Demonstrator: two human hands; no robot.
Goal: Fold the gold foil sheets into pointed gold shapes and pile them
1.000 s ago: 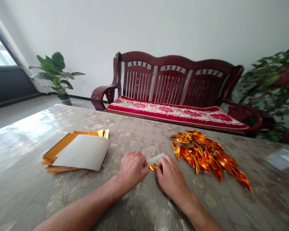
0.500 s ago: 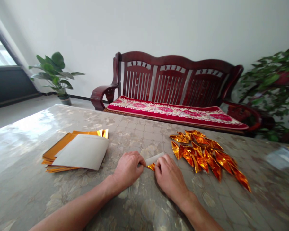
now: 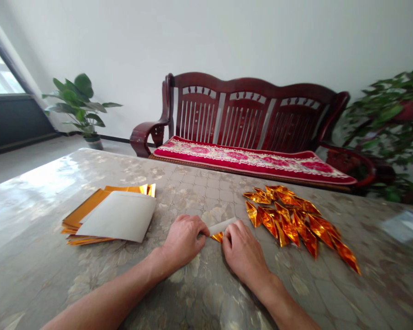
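Observation:
Between my two hands, low over the patterned table [image 3: 179, 183], is a partly folded sheet of gold foil paper [image 3: 220, 227]. Its pale back faces up as a narrow strip, and a small gold corner shows below. My left hand [image 3: 186, 236] is closed on the left end of the sheet, fingers curled and thumb inward. On the right end my right hand [image 3: 242, 245] pinches it. The fingers cover both ends. Left of my hands lies a stack of gold foil paper [image 3: 119, 215], its top sheet pale side up. To the right several folded gold foil pieces [image 3: 296, 217] lie in a cluster.
Beyond the table stands a dark red wooden bench [image 3: 248, 114] with a red floral cushion [image 3: 241, 156]. A clear plastic bag [image 3: 404, 225] lies at the table's right. Potted plants stand at the left [image 3: 79, 101] and right [image 3: 392, 114].
Almost nothing differs. The view has shifted very slightly, and both hands keep their hold on the folded sheet.

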